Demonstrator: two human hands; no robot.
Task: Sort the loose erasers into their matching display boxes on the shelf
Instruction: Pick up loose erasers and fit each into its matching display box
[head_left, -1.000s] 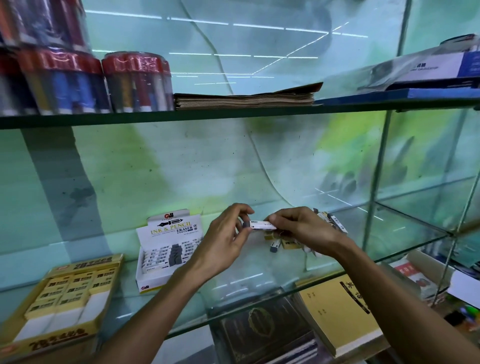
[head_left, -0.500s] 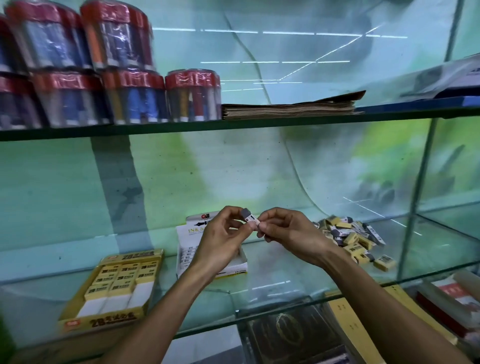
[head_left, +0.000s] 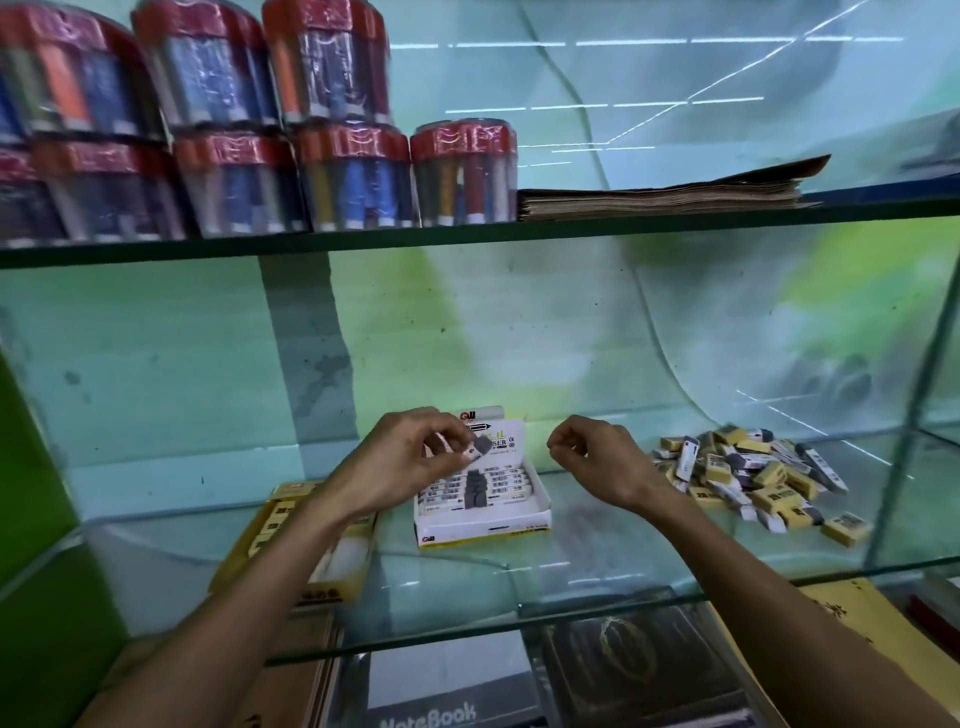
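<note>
A single head-worn wide-angle view faces forward and slightly down, close to the clear glass shelf, both forearms entering from below.

Both hands sit over the glass shelf. Left hand holds an eraser above the open display box, which lies between the hands. Second display box sits under and left of the left forearm. Loose eraser pile lies just right of the right hand. Upper shelf above the hands: stacked tubs left, paper stack right.
</note>
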